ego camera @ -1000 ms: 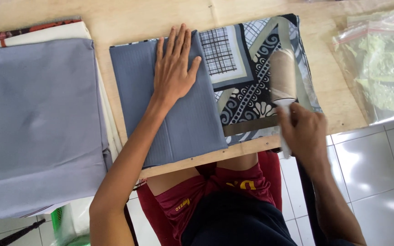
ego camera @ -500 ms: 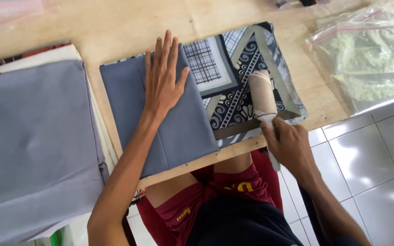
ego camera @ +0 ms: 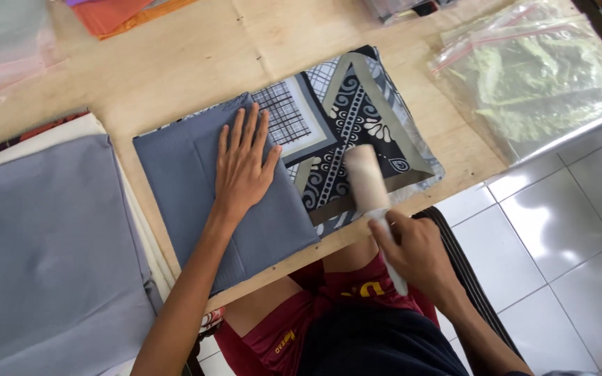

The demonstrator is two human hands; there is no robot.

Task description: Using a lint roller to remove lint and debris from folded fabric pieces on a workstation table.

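A folded cloth, plain grey on its left half and patterned in black, white and olive on its right, lies on the wooden table. My left hand rests flat, fingers spread, on the grey half. My right hand grips the white handle of a lint roller. The roller's pale drum lies on the patterned half near the table's front edge.
A stack of folded grey and cream cloths lies at the left. Clear plastic bags with pale green cloth sit at the right, over the table's edge. Orange cloth lies at the back. White floor tiles show on the right.
The roller has moved left and toward me across the patterned cloth. My left hand has stayed flat on the grey half. The view has shifted, showing more of the table's back.
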